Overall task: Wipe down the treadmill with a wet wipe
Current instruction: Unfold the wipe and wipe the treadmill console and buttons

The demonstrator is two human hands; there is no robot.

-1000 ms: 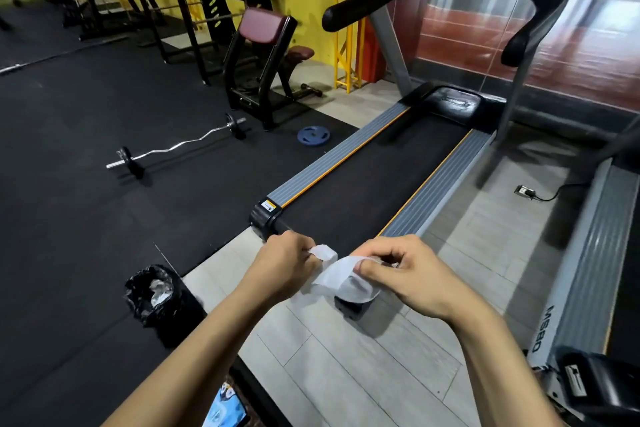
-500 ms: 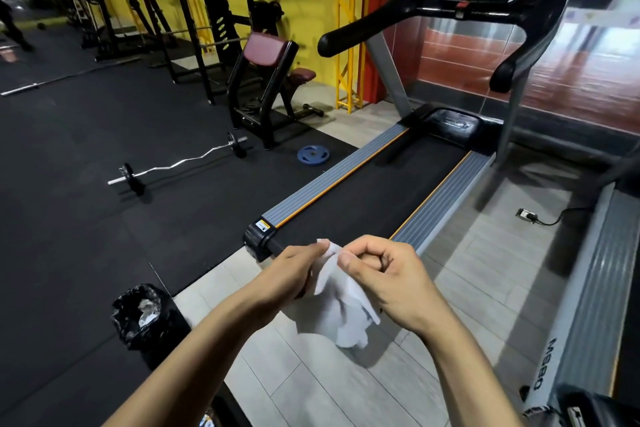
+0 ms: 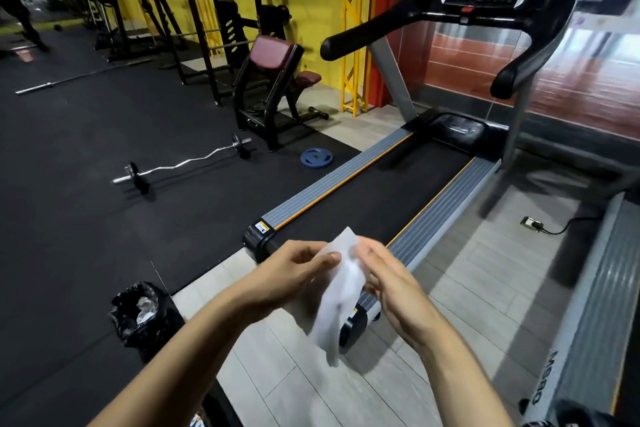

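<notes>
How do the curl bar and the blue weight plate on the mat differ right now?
The curl bar is long, chrome and wavy, with small dark plates on its ends; the blue weight plate is a single round disc. The curl bar lies out on the black mat, left of the treadmill; the blue weight plate lies flat nearer the treadmill's side rail. Both rest on the mat, untouched.

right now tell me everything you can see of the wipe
The wipe is a thin white sheet, soft and slightly see-through, blurred by motion. It is partly unfolded and hangs lengthwise, its top corner sticking up above the fingers and its lower end dangling free. The left hand pinches its upper edge with thumb and fingers; the right hand holds the other side. It hangs in the air before the near end of the treadmill, touching nothing but the hands.
</notes>
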